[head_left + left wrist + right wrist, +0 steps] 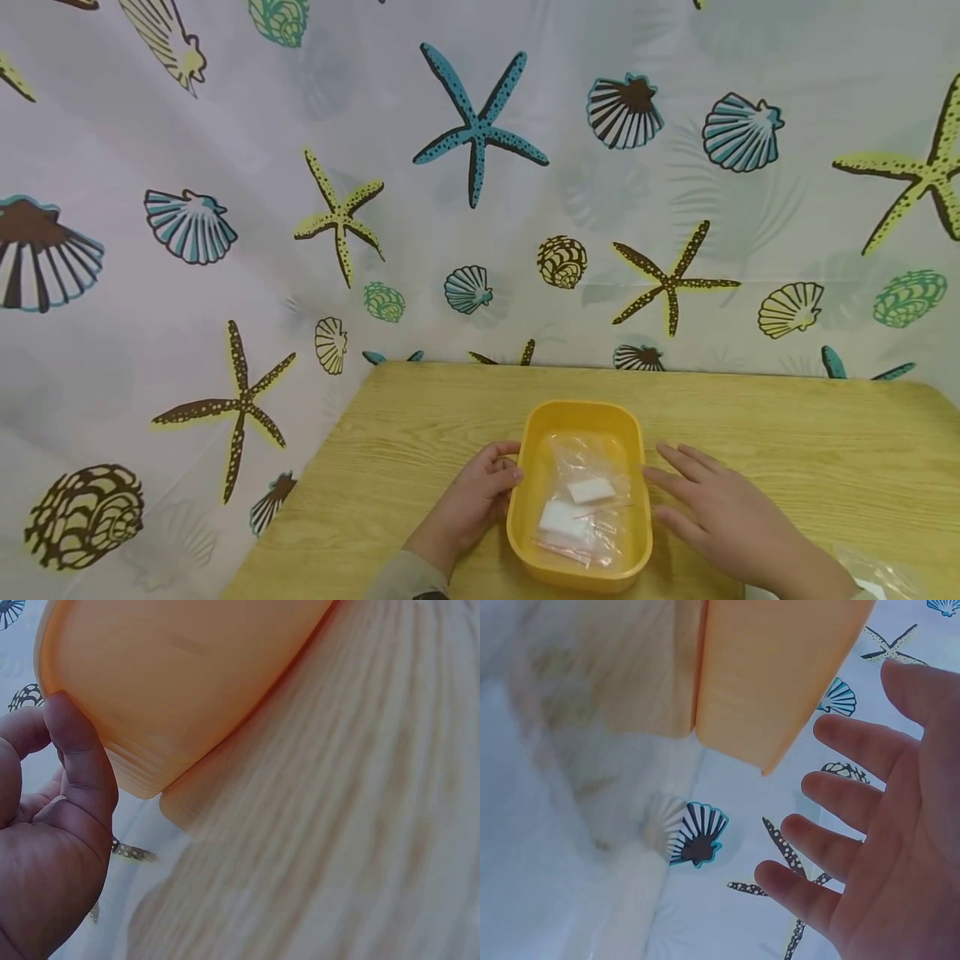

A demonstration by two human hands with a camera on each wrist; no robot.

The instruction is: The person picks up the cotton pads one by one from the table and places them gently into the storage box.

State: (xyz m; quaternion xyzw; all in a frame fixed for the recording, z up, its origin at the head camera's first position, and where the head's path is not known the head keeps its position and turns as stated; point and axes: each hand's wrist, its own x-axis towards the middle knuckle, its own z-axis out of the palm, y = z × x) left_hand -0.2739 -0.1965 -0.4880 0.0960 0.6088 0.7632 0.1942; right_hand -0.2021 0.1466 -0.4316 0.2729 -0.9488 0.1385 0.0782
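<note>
A yellow plastic bin [527, 533] stands on the wooden table, holding clear plastic bags [577, 454] with white pieces [591, 490] inside them. At its left side, my left hand [480, 490] holds the rim with the thumb and bent fingers; the thumb [75, 739] meets the rim in the left wrist view. My right hand [723, 508] is beside the bin's right side, fingers spread and nearly straight. In the right wrist view those fingers [855, 742] hold nothing and appear apart from the bin [772, 667].
Another clear bag with something white [873, 575] lies at the lower right, partly under my right forearm. The wood-grain table [420, 408] extends back to a white curtain [420, 242] printed with shells and starfish, which also hangs along the left.
</note>
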